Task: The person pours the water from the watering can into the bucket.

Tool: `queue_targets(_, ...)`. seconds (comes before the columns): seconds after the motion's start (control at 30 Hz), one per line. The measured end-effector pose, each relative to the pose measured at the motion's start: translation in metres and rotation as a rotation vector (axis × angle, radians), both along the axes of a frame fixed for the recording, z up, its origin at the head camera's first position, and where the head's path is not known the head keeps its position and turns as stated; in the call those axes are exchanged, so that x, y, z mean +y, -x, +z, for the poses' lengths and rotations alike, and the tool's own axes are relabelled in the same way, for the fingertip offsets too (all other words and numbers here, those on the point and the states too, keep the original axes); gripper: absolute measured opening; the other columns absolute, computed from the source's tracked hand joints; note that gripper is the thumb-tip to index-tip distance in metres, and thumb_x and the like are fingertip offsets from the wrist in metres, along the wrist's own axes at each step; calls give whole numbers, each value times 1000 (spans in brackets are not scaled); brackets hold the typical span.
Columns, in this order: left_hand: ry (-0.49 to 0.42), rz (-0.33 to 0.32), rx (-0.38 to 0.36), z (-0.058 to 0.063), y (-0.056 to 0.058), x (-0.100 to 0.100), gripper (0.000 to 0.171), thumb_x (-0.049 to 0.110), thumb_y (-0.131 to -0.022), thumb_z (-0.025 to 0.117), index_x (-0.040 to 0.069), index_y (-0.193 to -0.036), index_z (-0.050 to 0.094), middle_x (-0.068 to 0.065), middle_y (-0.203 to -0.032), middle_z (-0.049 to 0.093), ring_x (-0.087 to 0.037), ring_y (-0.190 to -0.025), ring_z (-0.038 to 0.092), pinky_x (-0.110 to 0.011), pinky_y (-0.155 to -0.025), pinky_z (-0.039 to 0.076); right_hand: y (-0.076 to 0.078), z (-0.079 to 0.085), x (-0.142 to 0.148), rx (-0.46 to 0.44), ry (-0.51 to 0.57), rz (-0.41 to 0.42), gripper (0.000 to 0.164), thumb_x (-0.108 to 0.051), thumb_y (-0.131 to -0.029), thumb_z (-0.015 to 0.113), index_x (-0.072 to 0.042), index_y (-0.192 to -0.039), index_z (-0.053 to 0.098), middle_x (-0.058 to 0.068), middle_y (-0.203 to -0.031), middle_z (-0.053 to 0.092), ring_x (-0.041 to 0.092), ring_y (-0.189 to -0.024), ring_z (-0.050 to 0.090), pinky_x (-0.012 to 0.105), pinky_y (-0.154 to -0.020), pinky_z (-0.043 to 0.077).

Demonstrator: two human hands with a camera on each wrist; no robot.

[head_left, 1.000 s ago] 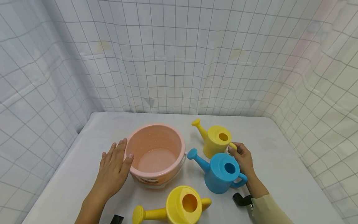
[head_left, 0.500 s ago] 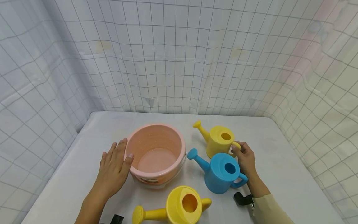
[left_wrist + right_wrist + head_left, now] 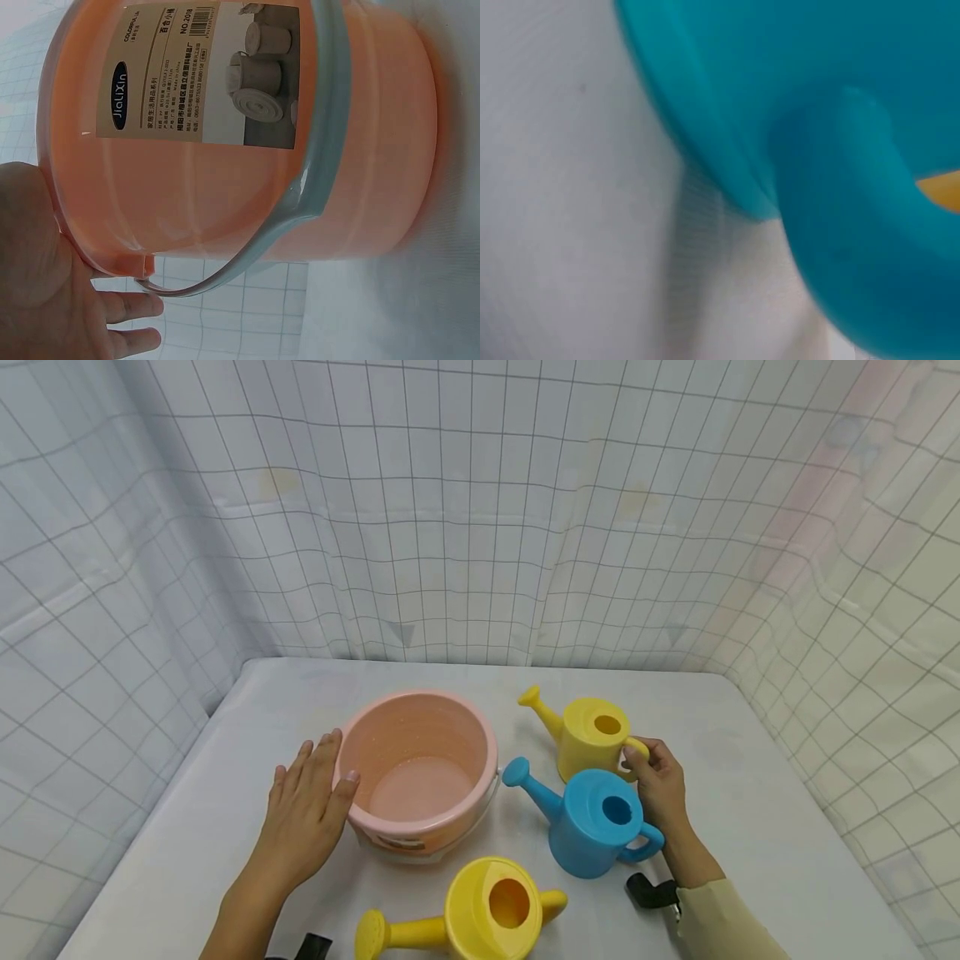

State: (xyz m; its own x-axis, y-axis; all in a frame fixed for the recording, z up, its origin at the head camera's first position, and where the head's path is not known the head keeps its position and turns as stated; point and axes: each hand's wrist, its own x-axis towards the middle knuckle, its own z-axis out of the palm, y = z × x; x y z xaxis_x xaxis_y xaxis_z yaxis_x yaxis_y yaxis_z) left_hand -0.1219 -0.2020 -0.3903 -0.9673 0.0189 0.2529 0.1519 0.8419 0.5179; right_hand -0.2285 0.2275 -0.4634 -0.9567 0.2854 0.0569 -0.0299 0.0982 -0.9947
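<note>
My left hand lies flat with straight fingers against the rim of a pink bucket. In the left wrist view, the palm touches that rim, near the bucket's pale grey carrying handle. On the right, my right hand pinches the handle of a yellow toy watering can, which stands upright at the back. A blue watering can stands just in front of it, beside my right wrist. Its handle fills much of the right wrist view, where my right hand is hidden.
A larger yellow watering can stands at the front edge, spout to the left. Everything is on a white-covered table. Grid-patterned white curtains enclose the back and sides. Black wrist mounts sit by both wrists.
The yellow watering can in my right hand has shifted a little to the right and slightly away from the blue one's spout. My left hand and the bucket have stayed put.
</note>
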Motion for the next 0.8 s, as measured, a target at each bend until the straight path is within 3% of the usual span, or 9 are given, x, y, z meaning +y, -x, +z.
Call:
queue_targets(0.63,-7,6,-14,2,0,1,60,42,-102,31,18,-153,12,-21,-154,24,-44,-144,12,-67,-111,2,-3,4,4,37,131,14,29,-21,-91,63,-1,-112,57,-9,-93,63,15,-87,55,20,-80,49)
queue_targets(0.8,1,7,-13,2,0,1,60,42,-102,31,18,-153,12,-21,-155,24,-44,-144,13,-67,-111,2,-3,4,7,46,145,12,24,-20,-90,64,-5,-108,59,-7,-96,63,17,-89,54,19,-79,50)
